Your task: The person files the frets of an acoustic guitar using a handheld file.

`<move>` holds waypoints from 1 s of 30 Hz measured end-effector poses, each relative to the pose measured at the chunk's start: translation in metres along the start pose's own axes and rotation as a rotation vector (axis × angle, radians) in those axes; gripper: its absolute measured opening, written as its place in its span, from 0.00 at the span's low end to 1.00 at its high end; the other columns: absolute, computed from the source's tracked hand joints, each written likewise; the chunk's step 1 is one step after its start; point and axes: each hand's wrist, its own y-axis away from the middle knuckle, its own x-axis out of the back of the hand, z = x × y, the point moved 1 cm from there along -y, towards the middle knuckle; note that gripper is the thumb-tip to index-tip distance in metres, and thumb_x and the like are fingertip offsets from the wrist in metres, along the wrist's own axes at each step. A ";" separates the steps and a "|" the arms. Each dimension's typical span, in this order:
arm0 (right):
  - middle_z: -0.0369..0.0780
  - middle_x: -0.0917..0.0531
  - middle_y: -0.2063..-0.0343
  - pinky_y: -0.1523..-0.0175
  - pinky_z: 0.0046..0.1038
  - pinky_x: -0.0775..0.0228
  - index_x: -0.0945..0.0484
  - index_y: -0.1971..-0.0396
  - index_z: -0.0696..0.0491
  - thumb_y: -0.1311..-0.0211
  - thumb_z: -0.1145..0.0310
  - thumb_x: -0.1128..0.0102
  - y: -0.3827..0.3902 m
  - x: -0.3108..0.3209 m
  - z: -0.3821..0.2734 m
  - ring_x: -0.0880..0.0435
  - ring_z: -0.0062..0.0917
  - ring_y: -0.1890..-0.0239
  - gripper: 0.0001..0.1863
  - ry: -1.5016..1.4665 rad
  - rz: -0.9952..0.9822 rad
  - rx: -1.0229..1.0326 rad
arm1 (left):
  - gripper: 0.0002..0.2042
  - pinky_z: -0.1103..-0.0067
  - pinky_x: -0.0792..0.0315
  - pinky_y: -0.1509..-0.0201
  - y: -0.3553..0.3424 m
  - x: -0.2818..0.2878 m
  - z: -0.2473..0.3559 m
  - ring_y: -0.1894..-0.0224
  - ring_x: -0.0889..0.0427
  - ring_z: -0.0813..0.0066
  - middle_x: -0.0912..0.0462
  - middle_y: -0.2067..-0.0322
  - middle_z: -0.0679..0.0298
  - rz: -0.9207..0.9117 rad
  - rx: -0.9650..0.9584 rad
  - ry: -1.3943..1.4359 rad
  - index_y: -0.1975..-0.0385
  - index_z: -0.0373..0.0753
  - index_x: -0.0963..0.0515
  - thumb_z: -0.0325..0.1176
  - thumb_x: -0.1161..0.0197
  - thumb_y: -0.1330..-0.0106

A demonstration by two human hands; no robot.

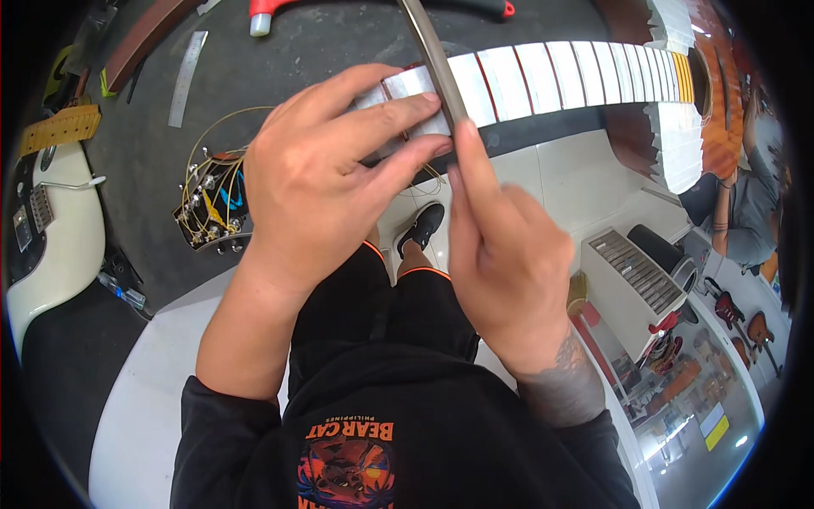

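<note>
A guitar neck (543, 81) runs across the upper middle, its fretboard covered in white tape between the frets, with yellow strips near the body at the right. My left hand (320, 165) grips the neck at its headstock end, fingertips on the tape. A long steel bar, apparently a file (431, 47), crosses the neck beside those fingertips. My right hand (504, 250) is closed on its near end, index finger along it. The black headstock (205, 208) shows left of my left hand, with loose strings looped around its tuners; part of it is hidden.
A red-and-black hammer (261, 17) and steel ruler (188, 76) lie on the dark mat. A cream guitar (64, 254) is at left. At right are a slotted box (632, 271), a glass counter (687, 407) and another person (746, 212), with guitars on the floor behind.
</note>
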 end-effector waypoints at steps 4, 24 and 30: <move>0.41 0.24 0.82 0.77 0.33 0.31 0.23 0.36 0.57 0.40 0.81 0.32 0.085 0.005 0.015 0.24 0.32 0.84 0.29 -0.032 0.047 0.005 | 0.17 0.81 0.22 0.72 0.000 0.000 0.001 0.70 0.15 0.74 0.12 0.56 0.58 -0.024 -0.016 -0.035 0.59 0.41 0.10 0.30 0.18 0.52; 0.44 0.17 0.79 0.72 0.22 0.26 0.20 0.42 0.64 0.40 0.84 0.34 0.140 0.027 0.052 0.19 0.25 0.81 0.24 -0.224 0.096 -0.114 | 0.31 0.75 0.24 0.43 0.007 -0.004 0.005 0.50 0.14 0.69 0.13 0.50 0.56 0.083 -0.072 -0.103 0.45 0.32 0.18 0.30 0.16 0.52; 0.48 0.14 0.74 0.67 0.22 0.24 0.20 0.42 0.64 0.39 0.82 0.34 0.175 0.024 0.066 0.13 0.27 0.75 0.23 -0.466 -0.017 -0.190 | 0.29 0.68 0.33 0.31 0.020 0.033 0.004 0.37 0.22 0.63 0.20 0.41 0.54 0.321 -0.244 -0.101 0.36 0.30 0.27 0.29 0.25 0.37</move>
